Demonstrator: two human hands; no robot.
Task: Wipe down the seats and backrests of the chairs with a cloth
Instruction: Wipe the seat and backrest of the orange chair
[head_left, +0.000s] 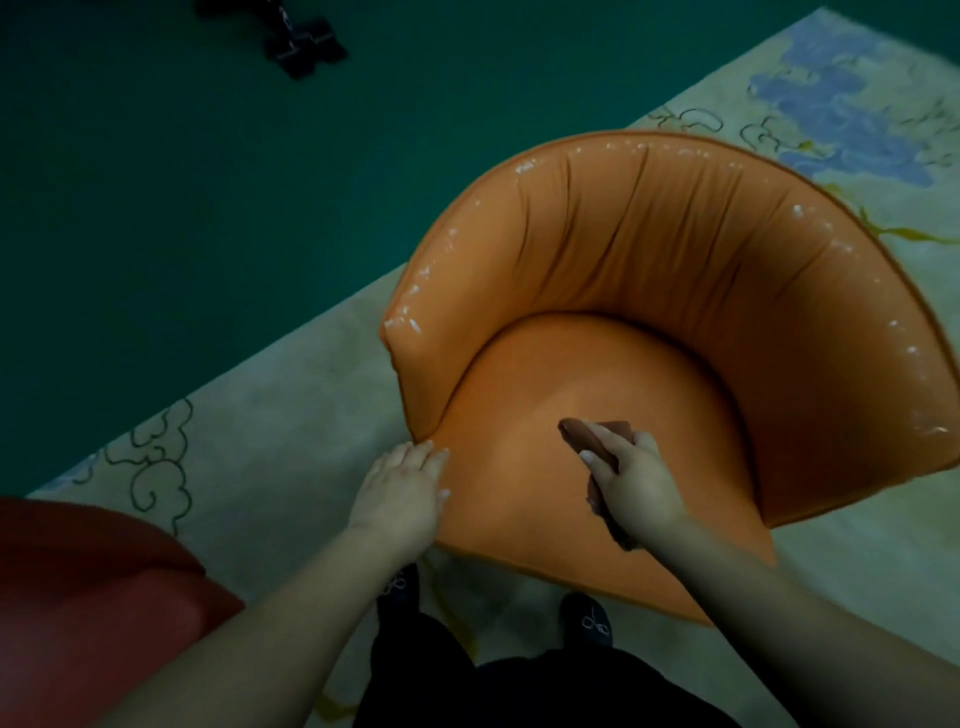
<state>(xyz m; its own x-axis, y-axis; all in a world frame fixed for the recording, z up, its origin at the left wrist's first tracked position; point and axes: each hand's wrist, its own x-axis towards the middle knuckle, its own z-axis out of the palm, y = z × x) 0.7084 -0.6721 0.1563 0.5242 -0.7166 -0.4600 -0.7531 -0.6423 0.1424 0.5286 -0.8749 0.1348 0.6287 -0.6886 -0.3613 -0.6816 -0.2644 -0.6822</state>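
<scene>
Fingers of the right hand (631, 480) are curling round a folded brown cloth (592, 441), pinching it with the thumb on the near side and pressing its leading fold onto the smooth orange seat cushion (545, 395) of a rounded orange tub chair (649, 249). Just to the left of that grip, the left hand (402, 486) is lying flat with straight fingers on the near left edge of the same seat, holding nothing and seemingly bracing the chair. Below both hands, two dark shoes (587, 621) are standing on a pale patterned rug (291, 415).

Beyond the grip, the gathered orange backrest (649, 234) is curving round the seat, with pale flaking patches along its top rim. Well to the near left of the grip, part of a dark red upholstered seat (83, 597) is showing. Farthest away, past the rug, a green floor (156, 156) is carrying a black object (301, 44) too blurred to identify.

Judging from here, the cloth is bunching into a narrow wad, so strokes could be leaving unwiped strips across the seat. Pressing hard could be shifting the chair on the rug if the bracing hand lifts. Rubbing the worn rim could be loosening more flakes onto the seat.

No containers are showing anywhere in view.
</scene>
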